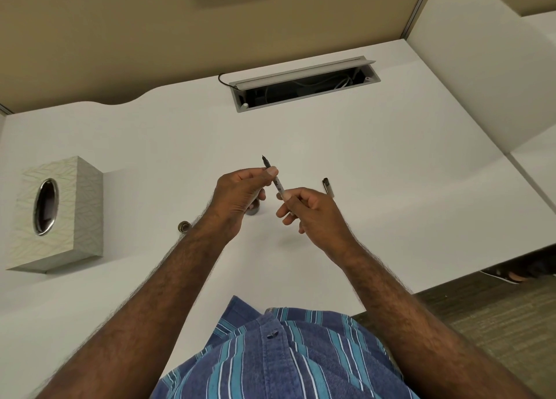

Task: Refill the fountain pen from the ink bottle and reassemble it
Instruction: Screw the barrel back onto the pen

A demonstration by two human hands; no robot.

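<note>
Both hands hold a slim fountain pen [278, 183] above the white desk, its dark nib pointing up and away. My left hand [239, 195] pinches the section just below the nib. My right hand [307, 210] pinches the clear lower end of the pen between thumb and fingers. Under my left hand a small dark ink bottle [253, 209] stands on the desk, mostly hidden. Its round cap [184, 226] lies to the left of my left forearm. The pen's dark cap [328, 186] with a clip lies on the desk just right of my right hand.
A patterned tissue box [57, 215] stands at the desk's left side. An open cable tray [304, 84] with wires is set into the desk at the back. A beige partition rises behind, a white divider at right. The desk's front edge runs by my shirt.
</note>
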